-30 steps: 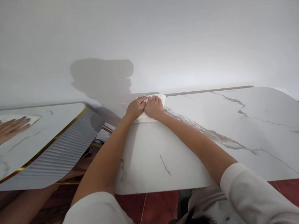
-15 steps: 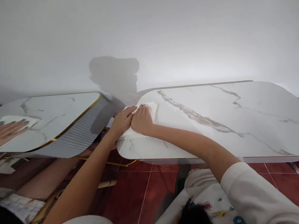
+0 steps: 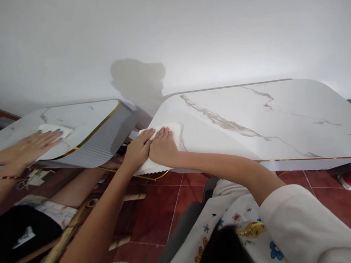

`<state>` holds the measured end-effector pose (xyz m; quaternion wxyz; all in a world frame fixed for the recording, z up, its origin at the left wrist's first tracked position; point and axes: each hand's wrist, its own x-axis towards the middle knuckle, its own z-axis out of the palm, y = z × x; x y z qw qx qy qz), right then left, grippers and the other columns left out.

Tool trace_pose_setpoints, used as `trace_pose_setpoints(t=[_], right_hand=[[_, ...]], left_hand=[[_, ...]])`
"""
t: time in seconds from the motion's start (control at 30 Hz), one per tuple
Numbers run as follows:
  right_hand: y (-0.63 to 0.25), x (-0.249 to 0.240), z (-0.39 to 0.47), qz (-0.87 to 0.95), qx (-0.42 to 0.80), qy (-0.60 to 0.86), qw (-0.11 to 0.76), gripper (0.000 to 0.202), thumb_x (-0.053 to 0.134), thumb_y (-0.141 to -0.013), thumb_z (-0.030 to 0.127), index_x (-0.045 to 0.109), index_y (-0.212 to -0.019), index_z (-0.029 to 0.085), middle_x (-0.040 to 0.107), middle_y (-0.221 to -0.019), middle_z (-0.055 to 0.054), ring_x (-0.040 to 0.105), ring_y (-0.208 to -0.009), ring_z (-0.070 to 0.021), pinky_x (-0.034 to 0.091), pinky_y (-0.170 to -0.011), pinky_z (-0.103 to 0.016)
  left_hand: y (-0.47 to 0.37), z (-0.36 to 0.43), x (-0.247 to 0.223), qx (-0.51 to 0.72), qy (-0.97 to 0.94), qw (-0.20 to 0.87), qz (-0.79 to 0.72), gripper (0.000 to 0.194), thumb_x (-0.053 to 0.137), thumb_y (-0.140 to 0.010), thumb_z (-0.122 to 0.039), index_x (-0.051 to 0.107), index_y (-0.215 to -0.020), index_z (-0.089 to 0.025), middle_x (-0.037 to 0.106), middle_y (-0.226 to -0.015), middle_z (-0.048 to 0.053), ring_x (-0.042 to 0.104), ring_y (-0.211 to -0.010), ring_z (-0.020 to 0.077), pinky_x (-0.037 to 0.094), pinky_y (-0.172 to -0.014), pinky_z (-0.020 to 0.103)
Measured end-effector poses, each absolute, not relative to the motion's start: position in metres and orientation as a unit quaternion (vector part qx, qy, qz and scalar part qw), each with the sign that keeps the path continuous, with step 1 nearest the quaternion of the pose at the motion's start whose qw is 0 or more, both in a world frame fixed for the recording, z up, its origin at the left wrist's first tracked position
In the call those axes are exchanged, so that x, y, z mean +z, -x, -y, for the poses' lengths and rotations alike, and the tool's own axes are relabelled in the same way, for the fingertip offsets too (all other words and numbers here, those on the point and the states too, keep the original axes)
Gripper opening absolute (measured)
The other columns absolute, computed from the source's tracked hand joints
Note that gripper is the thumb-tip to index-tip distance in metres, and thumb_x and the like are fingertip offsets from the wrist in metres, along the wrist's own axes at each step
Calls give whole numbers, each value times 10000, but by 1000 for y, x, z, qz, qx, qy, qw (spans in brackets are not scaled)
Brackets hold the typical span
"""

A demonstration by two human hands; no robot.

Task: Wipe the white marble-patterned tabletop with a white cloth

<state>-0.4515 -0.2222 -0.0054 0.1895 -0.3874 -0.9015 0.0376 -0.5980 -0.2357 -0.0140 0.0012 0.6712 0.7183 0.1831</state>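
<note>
A white cloth (image 3: 175, 132) with a scalloped edge lies at the left end of a marble-patterned white tabletop (image 3: 285, 119), and part of it hangs over the front edge. Pressed flat on the cloth is my right hand (image 3: 164, 147), its fingers stretched forward. My left hand (image 3: 138, 149) rests on the cloth's left part, touching the right one, with its fingers extended. Both palms face down, and neither hand grips the cloth.
At the left, another person's hands (image 3: 38, 145) press a white cloth (image 3: 65, 130) on a second marble-patterned table (image 3: 84, 112) with a gold edge. A pale wall (image 3: 218, 36) stands behind. Wooden poles (image 3: 60, 245) and red floor tiles (image 3: 152, 214) show below.
The view has shifted, so the tables appear higher. My hands and the cloth have moved toward the front edge, where the cloth now overhangs. More of the other person's arms shows.
</note>
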Motion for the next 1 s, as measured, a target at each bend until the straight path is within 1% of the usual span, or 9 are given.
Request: trace_pose_setpoints(t=[0.13, 0.23, 0.33, 0.5, 0.63, 0.8, 0.9, 1.0], right_hand=[[431, -4, 222, 901, 48, 390, 182, 550, 338, -970, 183, 393, -1411, -139, 403, -1466, -336, 420, -1385, -370, 321, -1140, -490], [420, -3, 215, 897, 69, 402, 171, 554, 341, -964, 166, 368, -1428, -135, 390, -1485, -323, 389, -1406, -358, 301, -1153, -464], [416, -3, 200, 890, 72, 413, 180, 544, 333, -964, 155, 377, -1429, -124, 399, -1490, -305, 379, -1411, -351, 291, -1152, -454], [418, -10, 161, 881, 55, 421, 208, 537, 319, -967, 167, 403, -1404, -133, 423, -1473, -311, 401, -1386, -370, 292, -1130, -473], [420, -14, 125, 874, 42, 430, 221, 535, 276, -970, 166, 412, -1392, -133, 436, -1467, -303, 398, -1384, -368, 280, -1131, -459], [424, -15, 81, 868, 57, 435, 234, 512, 307, -970, 190, 448, -1366, -103, 455, -1461, -281, 403, -1371, -354, 280, -1134, -448], [428, -14, 56, 866, 67, 435, 239, 478, 316, -970, 193, 491, -1323, -77, 490, -1426, -277, 428, -1344, -340, 297, -1125, -448], [431, -13, 33, 870, 75, 429, 233, 452, 336, -968, 206, 512, -1287, -61, 503, -1405, -273, 426, -1339, -330, 303, -1128, -440]], left_hand=[[580, 231, -18, 183, -681, -11, -709, 544, 313, -863, -372, 626, -1262, -175, 586, -1402, 83, 475, -1371, 264, 340, -1181, 460], [570, 221, -19, 183, -685, -12, -705, 524, 326, -865, -363, 635, -1252, -194, 607, -1380, 71, 487, -1362, 257, 361, -1169, 448], [564, 204, -17, 194, -688, -5, -699, 503, 348, -873, -360, 642, -1248, -200, 616, -1369, 70, 491, -1358, 254, 356, -1171, 426], [560, 162, -16, 221, -692, -4, -688, 475, 376, -848, -329, 666, -1202, -202, 623, -1362, 66, 515, -1333, 245, 376, -1151, 384], [561, 122, -19, 257, -688, -1, -678, 458, 394, -841, -318, 677, -1182, -203, 642, -1333, 61, 563, -1272, 246, 401, -1123, 357], [563, 78, -18, 277, -684, 1, -675, 435, 426, -809, -256, 694, -1149, -210, 674, -1282, 44, 574, -1238, 253, 400, -1119, 381], [564, 56, -16, 282, -677, 6, -680, 444, 418, -808, -251, 696, -1150, -195, 681, -1270, 41, 585, -1216, 240, 411, -1101, 355], [567, 36, -16, 292, -675, 6, -678, 457, 400, -813, -243, 697, -1151, -163, 685, -1257, 62, 588, -1205, 237, 413, -1093, 342]])
